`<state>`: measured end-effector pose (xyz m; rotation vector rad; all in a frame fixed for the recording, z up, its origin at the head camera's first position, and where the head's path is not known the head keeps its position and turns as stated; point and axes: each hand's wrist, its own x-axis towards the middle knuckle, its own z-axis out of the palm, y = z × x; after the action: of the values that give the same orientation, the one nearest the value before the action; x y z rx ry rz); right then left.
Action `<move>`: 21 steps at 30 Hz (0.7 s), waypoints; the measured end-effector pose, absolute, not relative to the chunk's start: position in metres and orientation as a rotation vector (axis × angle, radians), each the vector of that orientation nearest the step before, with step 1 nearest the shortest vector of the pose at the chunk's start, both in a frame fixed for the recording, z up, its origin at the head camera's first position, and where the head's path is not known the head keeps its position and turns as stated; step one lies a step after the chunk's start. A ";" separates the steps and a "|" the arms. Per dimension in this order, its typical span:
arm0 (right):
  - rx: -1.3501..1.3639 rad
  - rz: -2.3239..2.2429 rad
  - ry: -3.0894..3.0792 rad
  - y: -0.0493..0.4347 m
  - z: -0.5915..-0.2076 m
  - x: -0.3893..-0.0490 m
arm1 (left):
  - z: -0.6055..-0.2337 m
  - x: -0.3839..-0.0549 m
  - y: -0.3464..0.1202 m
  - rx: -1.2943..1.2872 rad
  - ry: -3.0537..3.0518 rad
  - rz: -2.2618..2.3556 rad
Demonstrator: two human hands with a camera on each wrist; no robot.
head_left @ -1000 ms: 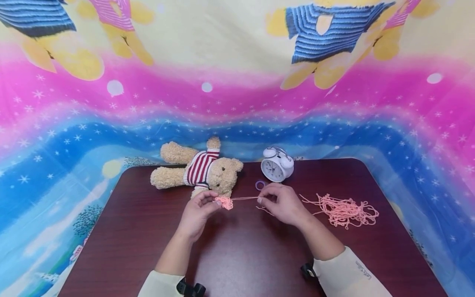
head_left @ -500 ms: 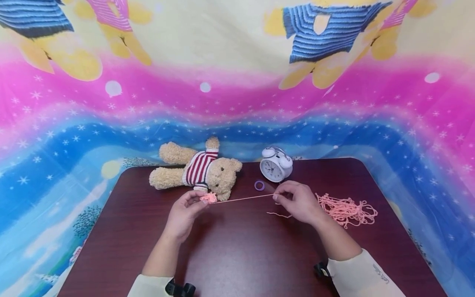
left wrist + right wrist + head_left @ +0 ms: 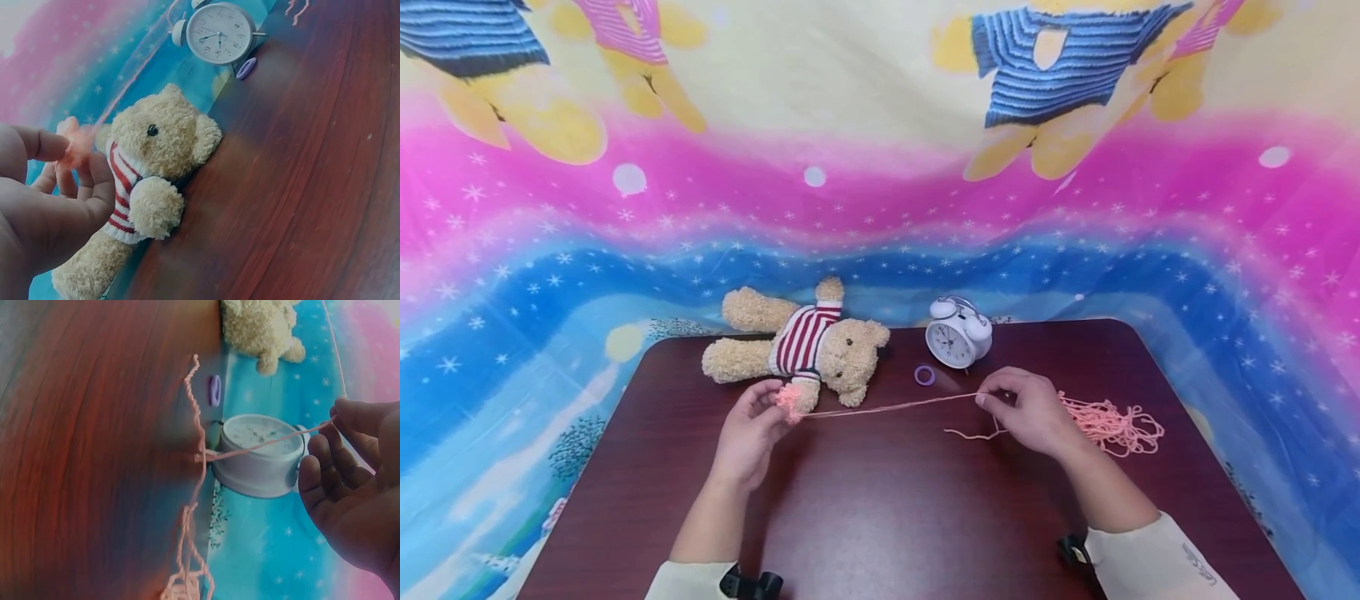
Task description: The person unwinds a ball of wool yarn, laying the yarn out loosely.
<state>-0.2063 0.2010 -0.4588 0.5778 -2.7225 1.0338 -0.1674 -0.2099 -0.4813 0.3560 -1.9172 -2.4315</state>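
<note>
Between the thumb and fingers of my left hand [image 3: 748,433] is a small bunched clump of pink yarn [image 3: 789,402], held in front of the teddy bear's arm. My right hand [image 3: 1026,412] pinches a pink yarn strand [image 3: 887,408], which runs nearly straight across to the clump. In the right wrist view the yarn strand [image 3: 275,441] leaves the fingertips and drops to the table, where a loose end lies. Right of my right hand sits a loose heap of pink yarn [image 3: 1112,427], partly hidden by the hand and wrist.
A teddy bear [image 3: 850,354] in a red-and-white striped top lies on its side at the back left of the dark wooden table [image 3: 880,525]. A white alarm clock [image 3: 958,333] stands at the back, with a purple ring [image 3: 924,376] before it. A printed cloth hangs behind.
My hands have moved apart, the left one leftward with the clump and the right one rightward. The strand between them has grown longer. The bear, clock and ring have stayed put.
</note>
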 end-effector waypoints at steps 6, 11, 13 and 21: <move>0.546 0.992 -2.727 0.219 -0.460 -0.205 | -0.480 -0.165 -0.225 0.399 -1.896 -2.424; 0.504 0.964 -2.739 0.238 -0.461 -0.203 | -0.477 -0.161 -0.237 0.418 -1.883 -2.419; 0.488 0.957 -2.745 0.246 -0.462 -0.201 | -0.476 -0.160 -0.241 0.428 -1.861 -2.424; 0.415 0.910 -2.788 0.277 -0.461 -0.192 | -0.472 -0.157 -0.257 0.499 -1.816 -2.424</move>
<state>-0.1920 0.2765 -0.4605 0.4152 -2.7884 0.9102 -0.1567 -0.2572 -0.4719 0.4993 -1.8164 -2.4245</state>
